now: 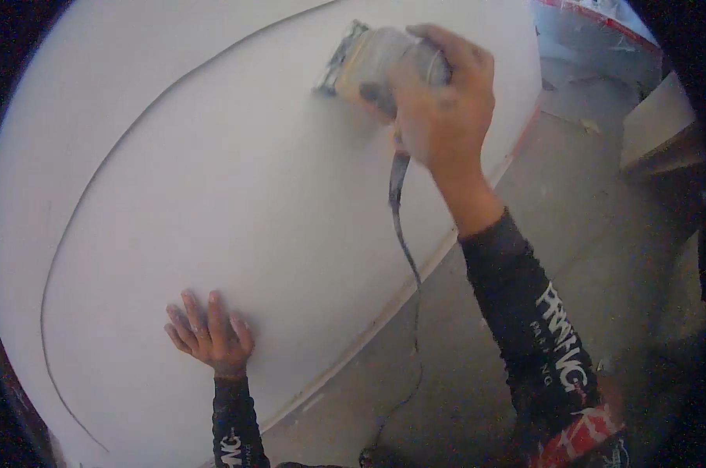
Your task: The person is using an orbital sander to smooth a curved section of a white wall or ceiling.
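My right hand (447, 101) is wrapped round a dusty electric sander (380, 66), whose flat pad lies against a large smooth white panel (212, 203). The sander and the hand are slightly blurred. From the sander's lower end a dark power cord (400, 226) hangs over the panel's edge. Lower on the same panel, my left hand (209, 327) rests with its fingers spread and holds nothing. Both forearms wear black sleeves with white print.
A long curved groove (119, 140) runs across the panel's left side. Its right edge (353, 335) slants above a grey, dusty floor (571, 257). Toward the far right stands a pale box-like block (661, 125), and behind it a red-edged white piece (603, 27).
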Available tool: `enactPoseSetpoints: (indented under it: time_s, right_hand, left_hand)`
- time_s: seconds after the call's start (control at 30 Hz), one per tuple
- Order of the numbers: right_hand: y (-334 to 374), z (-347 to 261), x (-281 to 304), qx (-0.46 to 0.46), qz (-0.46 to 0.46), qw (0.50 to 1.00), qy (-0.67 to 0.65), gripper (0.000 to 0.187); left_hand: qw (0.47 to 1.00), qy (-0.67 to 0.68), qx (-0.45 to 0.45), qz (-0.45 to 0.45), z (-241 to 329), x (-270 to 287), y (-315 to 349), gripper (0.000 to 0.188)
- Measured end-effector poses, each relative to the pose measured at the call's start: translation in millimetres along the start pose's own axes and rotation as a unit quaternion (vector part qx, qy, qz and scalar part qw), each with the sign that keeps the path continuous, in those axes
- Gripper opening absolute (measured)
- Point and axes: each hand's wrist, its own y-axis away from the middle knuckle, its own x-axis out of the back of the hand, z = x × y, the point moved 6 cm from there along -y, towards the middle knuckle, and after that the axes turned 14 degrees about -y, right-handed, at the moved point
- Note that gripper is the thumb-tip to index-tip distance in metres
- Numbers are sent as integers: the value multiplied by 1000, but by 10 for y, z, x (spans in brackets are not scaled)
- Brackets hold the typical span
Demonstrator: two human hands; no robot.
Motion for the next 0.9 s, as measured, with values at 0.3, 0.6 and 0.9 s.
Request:
enactPoseSetpoints:
  time_s: [0.3, 0.6, 0.9]
  right_hand:
    - [-634, 844, 222, -362, 123, 922, -57, 40]
    - [-1038, 992, 43, -241, 97, 965, 22, 40]
    - [-1340, 1007, 94, -226, 106, 968, 31, 40]
  left_hand:
    - [999, -17, -24, -21, 172, -94, -234, 48]
    - [1000, -18, -22, -7, 345, -334, -692, 48]
    - [999, -16, -20, -24, 489, -262, -945, 50]
